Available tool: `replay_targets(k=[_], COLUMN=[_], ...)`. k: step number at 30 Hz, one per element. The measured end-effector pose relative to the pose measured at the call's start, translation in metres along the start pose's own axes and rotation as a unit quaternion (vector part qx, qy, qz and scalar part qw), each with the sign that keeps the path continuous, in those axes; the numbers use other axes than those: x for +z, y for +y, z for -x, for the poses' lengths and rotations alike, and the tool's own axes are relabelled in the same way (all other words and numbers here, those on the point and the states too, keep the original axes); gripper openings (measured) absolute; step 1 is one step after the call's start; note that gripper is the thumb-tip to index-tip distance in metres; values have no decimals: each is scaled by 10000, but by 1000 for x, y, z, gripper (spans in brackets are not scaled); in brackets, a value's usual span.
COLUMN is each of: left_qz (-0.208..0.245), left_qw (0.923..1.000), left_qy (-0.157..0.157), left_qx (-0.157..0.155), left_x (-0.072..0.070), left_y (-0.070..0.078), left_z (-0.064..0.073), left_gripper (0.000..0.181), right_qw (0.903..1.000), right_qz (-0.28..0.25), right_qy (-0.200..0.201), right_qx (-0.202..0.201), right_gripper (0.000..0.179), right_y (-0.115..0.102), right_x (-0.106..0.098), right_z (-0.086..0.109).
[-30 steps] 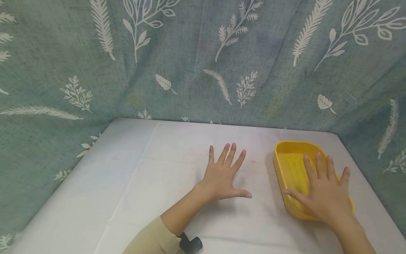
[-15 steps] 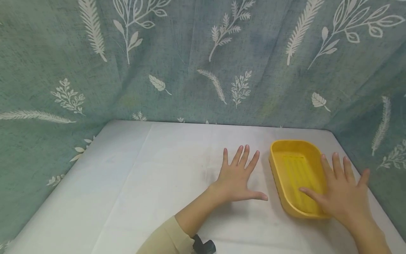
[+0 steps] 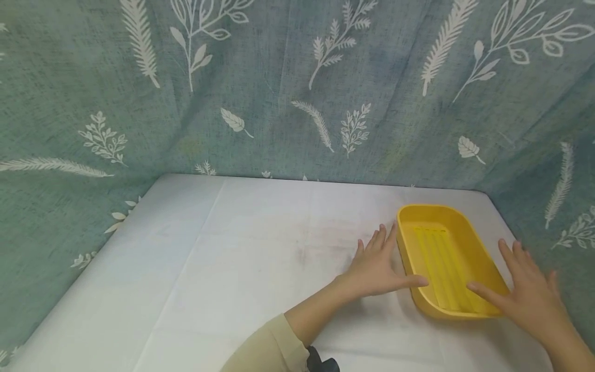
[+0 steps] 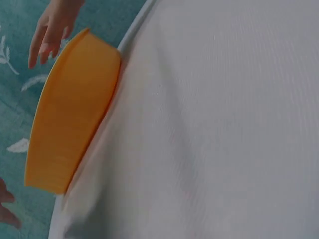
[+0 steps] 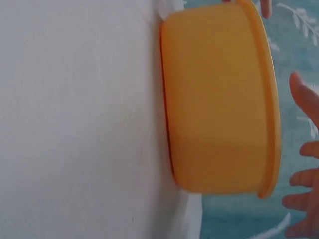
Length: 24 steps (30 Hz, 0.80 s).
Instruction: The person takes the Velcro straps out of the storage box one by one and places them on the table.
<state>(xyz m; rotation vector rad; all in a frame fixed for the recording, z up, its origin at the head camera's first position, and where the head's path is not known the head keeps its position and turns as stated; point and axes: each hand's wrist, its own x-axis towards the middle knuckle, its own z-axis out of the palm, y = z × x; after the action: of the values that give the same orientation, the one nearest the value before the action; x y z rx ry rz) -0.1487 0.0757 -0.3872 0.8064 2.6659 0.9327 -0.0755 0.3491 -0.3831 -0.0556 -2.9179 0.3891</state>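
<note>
A yellow plastic basket with rounded corners and a slotted bottom stands on the white table at the right. My left hand is at its left side, fingers straight and thumb spread over the near-left rim; whether it touches is unclear. On the other side, my right hand hovers by the right rim, fingers extended, its thumb over the near end. The right wrist view has the basket's wall apart from the right hand's fingers. In the left wrist view, the left fingertips barely show at the edge.
A white cloth covers the table, with faint creases and smudges. Green leaf-patterned curtain hangs behind and along both sides. A dark strap piece sits under the left sleeve.
Both hands have moved right, the left up to the basket's left side and the right off its inside toward the right rim. The left fingers have drawn closer together. The basket stays put.
</note>
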Motion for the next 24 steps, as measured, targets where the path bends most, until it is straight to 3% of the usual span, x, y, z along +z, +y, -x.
replay_targets(k=[2,5,8,12,18,22,24], left_qz=[727,1778,2468,2974,3627,3561,3575], left_qw=[9972,9837,9688,9546,9312,9332,9324], left_qy=[-145,-253,-237,-156,-343,-481,-527], left_qx=[-89,-93,-1,-71,-84,51,-55], left_x=[4,11,18,27,37,42,43], left_y=[2,4,4,4,3,4,3], left_z=[-1,-2,-4,-6,-6,-7,-6], left_gripper=[110,109,111,113,114,116,115], right_qw=[9988,9914,9702,9470,9360,9266,9201], right_qz=[-470,-1206,-2052,-2623,-2992,-3239,-3353], right_qy=[-64,-512,-1273,-1834,-1841,-1906,-2022], right_qx=[-89,-61,180,273,208,104,49], right_gripper=[113,112,110,107,104,101,99], right_y=[6,15,24,36,52,58,60], right_x=[2,4,7,15,28,30,30], right_z=[0,0,0,1,3,5,5])
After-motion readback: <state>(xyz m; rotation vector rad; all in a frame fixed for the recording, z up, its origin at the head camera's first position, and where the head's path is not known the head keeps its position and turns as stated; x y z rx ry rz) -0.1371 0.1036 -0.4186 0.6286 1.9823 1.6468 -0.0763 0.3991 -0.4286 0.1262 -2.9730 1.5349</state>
